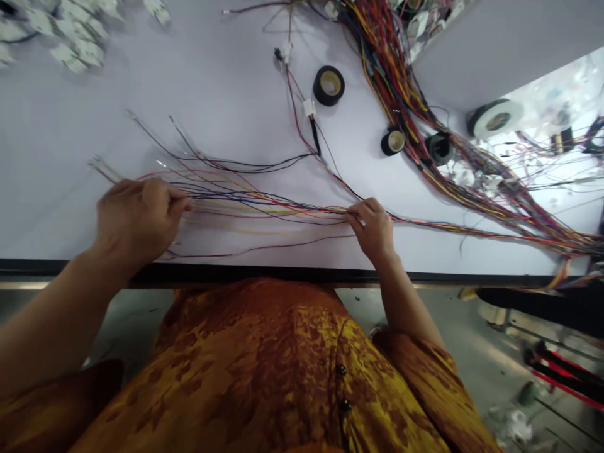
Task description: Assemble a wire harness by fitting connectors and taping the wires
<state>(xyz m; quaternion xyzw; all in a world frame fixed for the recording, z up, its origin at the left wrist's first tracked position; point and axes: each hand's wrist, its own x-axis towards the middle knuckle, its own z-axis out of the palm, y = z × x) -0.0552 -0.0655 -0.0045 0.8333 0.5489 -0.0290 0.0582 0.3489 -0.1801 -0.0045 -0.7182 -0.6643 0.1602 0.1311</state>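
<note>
Red, yellow and blue plastic-coated wires (278, 202): a loose bundle, stretched along the front of the smooth white table (212, 107), fanned at the left and gathered tight towards the right.
Left hand (140, 217): fingers curled, thumb and forefinger pinched together on strands near the fanned end; some tips poke out beyond the knuckles, and how many strands are caught I cannot tell.
Right hand (375, 229): thumb meeting fingertips around the bundle, right where the fan narrows!
Wire work now: looks like sorting or straightening strands, the right as anchor, the left doing the fine picking.
Next move: calls, I'd judge, for a firm right pinch and a light left one, so the thin strands don't tangle.
Dark stray strands: several with bare-looking tips splay on the table behind the bundle, near a small white block connector (309, 107).
Tape in the wings: a black roll with a pale yellow core (319, 86) lies behind the bundle, near the thick multicoloured wire harness (387, 75).
Lettering on roll and connector: nothing legible, folks; no brand or label comes through, and any print is too small and blurred.
</note>
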